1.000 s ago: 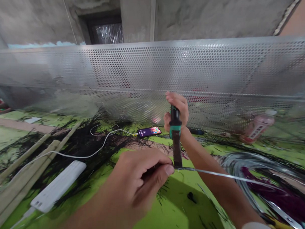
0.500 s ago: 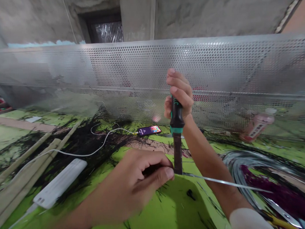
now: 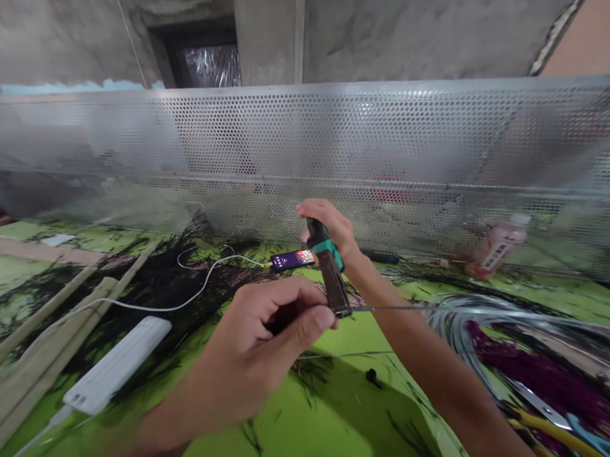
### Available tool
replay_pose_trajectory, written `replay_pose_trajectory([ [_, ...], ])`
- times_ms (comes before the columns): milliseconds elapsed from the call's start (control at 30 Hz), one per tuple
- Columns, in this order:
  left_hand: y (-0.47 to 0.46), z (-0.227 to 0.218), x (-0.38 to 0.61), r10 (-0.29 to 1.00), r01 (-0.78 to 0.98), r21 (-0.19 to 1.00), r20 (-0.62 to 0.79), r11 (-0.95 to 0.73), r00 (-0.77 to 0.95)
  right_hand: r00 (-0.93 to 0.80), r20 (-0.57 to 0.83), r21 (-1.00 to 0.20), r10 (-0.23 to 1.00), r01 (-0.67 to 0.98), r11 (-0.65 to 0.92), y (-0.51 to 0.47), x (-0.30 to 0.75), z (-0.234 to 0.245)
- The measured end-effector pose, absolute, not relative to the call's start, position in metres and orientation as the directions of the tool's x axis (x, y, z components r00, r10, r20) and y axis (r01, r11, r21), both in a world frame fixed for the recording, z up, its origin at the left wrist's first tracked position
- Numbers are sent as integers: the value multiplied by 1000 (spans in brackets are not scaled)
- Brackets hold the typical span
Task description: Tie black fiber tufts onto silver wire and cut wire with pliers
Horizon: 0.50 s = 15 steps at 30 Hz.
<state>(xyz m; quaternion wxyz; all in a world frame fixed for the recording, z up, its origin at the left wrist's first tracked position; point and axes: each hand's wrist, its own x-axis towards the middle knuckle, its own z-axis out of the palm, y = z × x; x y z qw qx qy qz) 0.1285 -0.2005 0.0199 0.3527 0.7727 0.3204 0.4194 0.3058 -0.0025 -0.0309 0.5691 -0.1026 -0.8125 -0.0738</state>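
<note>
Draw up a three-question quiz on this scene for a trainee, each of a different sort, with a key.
1. Multiple choice: which of the person's own hands is wrapped round the handle of the black-and-green tool? A) left B) right C) both
2. True or false: the white cable leads to the phone.
3. Fill in the blank: the grey panel beyond the phone is covered with small ____.

Key:
1. B, the right hand.
2. True.
3. Holes.
</note>
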Motion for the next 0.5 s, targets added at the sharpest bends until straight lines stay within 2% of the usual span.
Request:
replay_pose_trajectory([
  [100, -205, 19, 133, 788, 211, 786, 480, -582, 385, -341, 929, -86, 146, 185, 979, -26, 304, -34],
  [167, -209, 19, 136, 756, 258, 716, 565, -649, 331, -348, 914, -163, 210, 159, 974, -40, 305, -35],
  [333, -213, 14, 147, 558, 471, 429, 811, -771, 176, -360, 856, -352, 371, 119, 928, -64, 308, -38],
  [500, -208, 16, 160, 367, 561, 234, 920, -794, 136, -266, 771, -558, 579, 156, 815, -76, 312, -50],
])
